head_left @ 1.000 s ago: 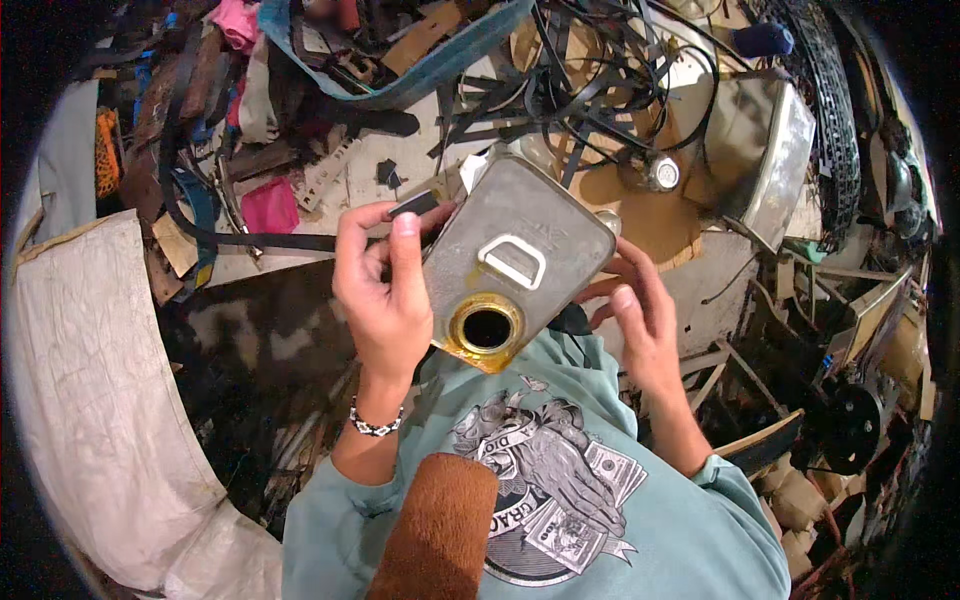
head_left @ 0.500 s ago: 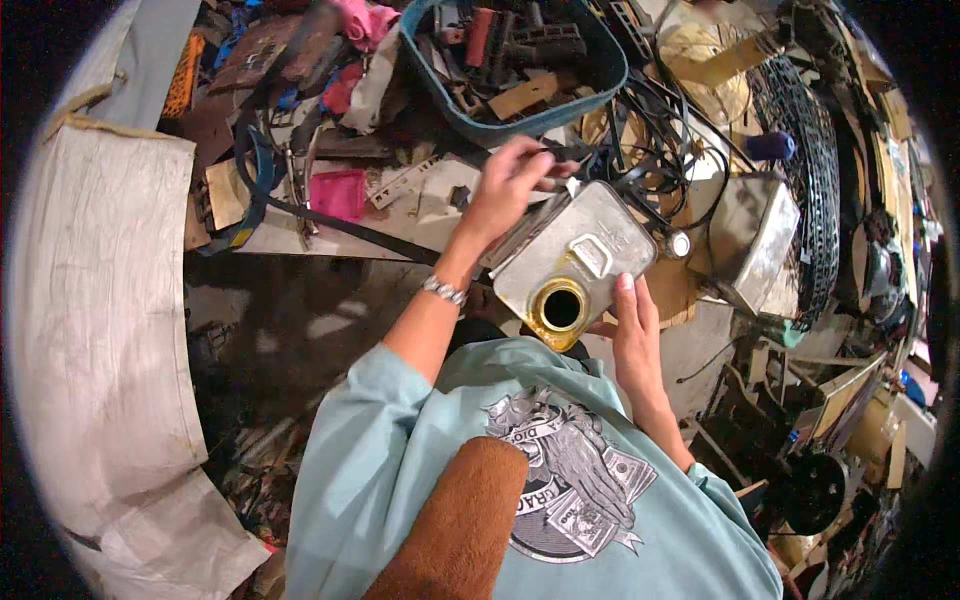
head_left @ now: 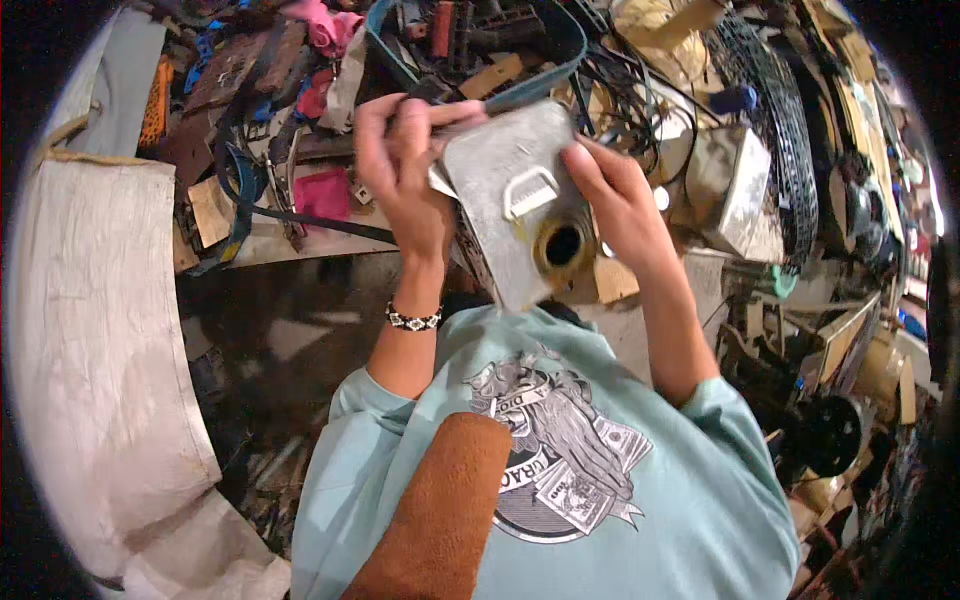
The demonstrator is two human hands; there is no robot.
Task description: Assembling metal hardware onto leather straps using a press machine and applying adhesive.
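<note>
A grey metal can (head_left: 490, 215) with a white handle (head_left: 530, 193) and a round open spout (head_left: 563, 246) is held tilted in front of my chest. Yellowish residue rings the spout. My right hand (head_left: 625, 205) grips the can's right side, its thumb on the top edge. On the opposite side, my left hand (head_left: 408, 175) bears on the can's far left corner with bent fingers, slightly blurred. A white scrap (head_left: 440, 180) sticks out from the can's side by that palm. The can's underside is hidden.
Beyond the can stands a blue-rimmed bin (head_left: 545, 85) of scrap parts. Black cables (head_left: 640, 110) tangle right of it, near another metal can (head_left: 735, 185). A pink piece (head_left: 322, 194) lies on the bench at left, and a large whitish sack (head_left: 100, 330) fills the left side.
The can has turned and moved slightly left and up the picture. My left hand has shifted left along its side; my right hand has moved up to its right edge.
</note>
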